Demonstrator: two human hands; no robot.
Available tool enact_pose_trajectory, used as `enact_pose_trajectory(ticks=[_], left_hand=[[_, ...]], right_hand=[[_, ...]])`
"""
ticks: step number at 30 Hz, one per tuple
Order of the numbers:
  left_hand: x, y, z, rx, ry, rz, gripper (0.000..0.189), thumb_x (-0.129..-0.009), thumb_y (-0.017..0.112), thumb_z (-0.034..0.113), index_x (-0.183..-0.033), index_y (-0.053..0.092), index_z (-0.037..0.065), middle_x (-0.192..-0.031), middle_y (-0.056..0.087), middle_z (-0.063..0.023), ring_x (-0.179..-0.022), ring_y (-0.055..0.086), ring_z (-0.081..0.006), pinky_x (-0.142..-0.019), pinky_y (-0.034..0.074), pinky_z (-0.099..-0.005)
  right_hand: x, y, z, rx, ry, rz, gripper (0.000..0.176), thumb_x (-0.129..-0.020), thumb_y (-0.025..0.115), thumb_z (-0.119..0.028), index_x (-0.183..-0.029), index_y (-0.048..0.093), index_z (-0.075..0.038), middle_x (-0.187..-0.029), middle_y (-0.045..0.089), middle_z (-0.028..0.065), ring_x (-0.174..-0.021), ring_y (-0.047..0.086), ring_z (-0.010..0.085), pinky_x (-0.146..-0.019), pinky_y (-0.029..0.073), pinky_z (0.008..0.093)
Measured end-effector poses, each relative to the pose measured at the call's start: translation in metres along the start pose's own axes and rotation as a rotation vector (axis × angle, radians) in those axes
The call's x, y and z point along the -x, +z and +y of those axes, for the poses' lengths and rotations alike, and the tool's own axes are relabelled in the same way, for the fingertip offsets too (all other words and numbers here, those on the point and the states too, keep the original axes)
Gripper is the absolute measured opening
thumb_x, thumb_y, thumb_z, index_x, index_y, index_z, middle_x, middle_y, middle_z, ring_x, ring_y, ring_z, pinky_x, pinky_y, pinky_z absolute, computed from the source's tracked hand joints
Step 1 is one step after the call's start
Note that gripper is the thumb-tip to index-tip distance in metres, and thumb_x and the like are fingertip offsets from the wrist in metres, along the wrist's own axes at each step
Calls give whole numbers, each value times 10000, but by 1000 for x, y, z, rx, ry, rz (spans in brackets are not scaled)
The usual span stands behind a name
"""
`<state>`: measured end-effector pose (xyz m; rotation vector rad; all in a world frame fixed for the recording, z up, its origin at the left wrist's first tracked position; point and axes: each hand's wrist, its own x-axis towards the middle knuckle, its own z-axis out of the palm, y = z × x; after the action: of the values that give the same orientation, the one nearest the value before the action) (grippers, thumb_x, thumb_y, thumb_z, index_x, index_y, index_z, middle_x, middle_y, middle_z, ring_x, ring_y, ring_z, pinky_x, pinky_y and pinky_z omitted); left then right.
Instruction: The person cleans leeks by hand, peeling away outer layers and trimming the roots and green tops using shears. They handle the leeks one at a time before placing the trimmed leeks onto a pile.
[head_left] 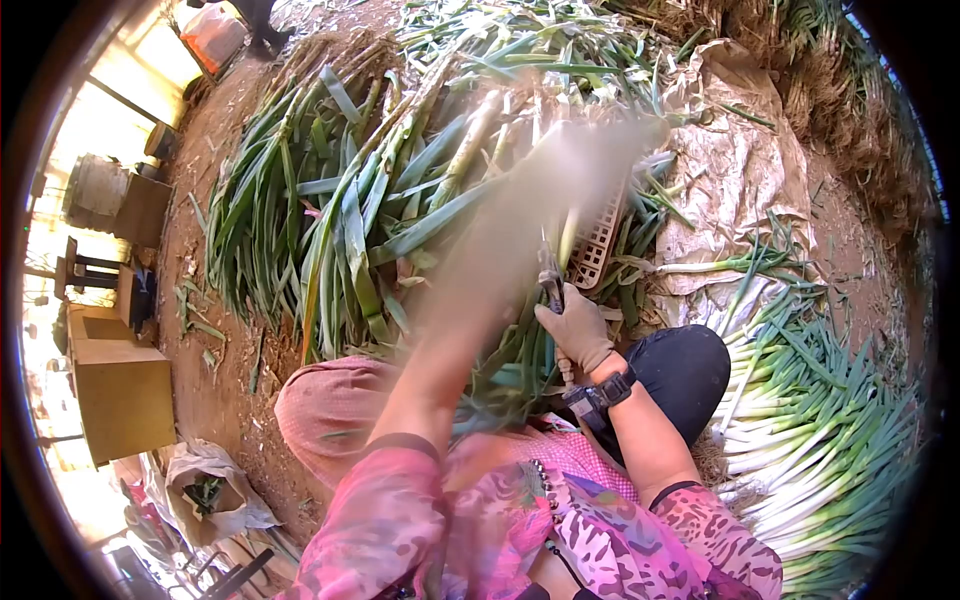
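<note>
Head camera view, and it's all action: the left hand [600, 155], smeared by motion blur, is out over the long, leafy green onions with straw-coloured roots [330, 215]; whether it's gripping or empty, I cannot tell. Down at the centre, the right hand [582, 328], in a thin beige glove, is wrapped around a dark handheld tool with a slim metal tip [550, 282]. Looks like a reach across the heap, one that calls for a light, sure pinch on those slender stalks. Beside the tool's tip, a pale smooth stem [568, 238] and a brown plastic basket of square mesh [598, 240]. Over to the right, glossy white-shafted onions [790, 465] fan out in rows, near a crumpled, dirt-stained beige sheet [740, 165] on crumbly reddish-brown ground [215, 375].
</note>
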<state>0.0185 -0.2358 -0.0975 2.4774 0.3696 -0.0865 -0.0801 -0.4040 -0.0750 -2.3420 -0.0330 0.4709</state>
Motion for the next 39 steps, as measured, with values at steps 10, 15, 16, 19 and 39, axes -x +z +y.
enact_pose_trajectory(ticks=[10, 15, 16, 19, 39], left_hand=[[-2, 16, -72, 638, -95, -272, 389, -947, 611, 313, -1143, 648, -20, -898, 677, -68, -818, 614, -143, -745, 511, -314], [24, 24, -68, 918, -193, -245, 438, -989, 620, 370, -1173, 651, -26, -961, 678, -38, -852, 602, -117, -759, 498, -286], [24, 28, -71, 905, -182, -229, 443, -988, 622, 377, -1171, 653, -26, -959, 679, -39, -854, 600, -114, -760, 498, -284], [24, 28, -73, 880, -205, -191, 449, -984, 631, 386, -1158, 658, -27, -960, 679, -40, -853, 598, -107, -761, 498, -274], [23, 60, -89, 790, -183, -144, 393, -1000, 586, 374, -1142, 646, 12, -886, 688, -86, -809, 652, -223, -713, 502, -334]], right_hand=[[1, -12, -7, 60, -129, -20, 485, -847, 671, -425, -1087, 594, -11, -948, 697, 263, -924, 674, 443, -839, 531, 509], [-42, -13, 4, -21, -90, 30, 454, -857, 695, -372, -1123, 615, -13, -909, 680, 256, -865, 664, 429, -769, 519, 485], [-35, -16, -1, -32, -84, 0, 464, -853, 690, -389, -1105, 613, -7, -919, 686, 258, -881, 667, 434, -790, 524, 488], [13, -33, -20, 58, -51, -117, 502, -850, 666, -436, -1094, 601, -2, -946, 697, 253, -910, 671, 445, -827, 533, 501], [-40, -20, -20, 138, -26, 114, 482, -844, 658, -422, -1054, 594, 8, -942, 691, 280, -936, 667, 455, -831, 521, 527]])
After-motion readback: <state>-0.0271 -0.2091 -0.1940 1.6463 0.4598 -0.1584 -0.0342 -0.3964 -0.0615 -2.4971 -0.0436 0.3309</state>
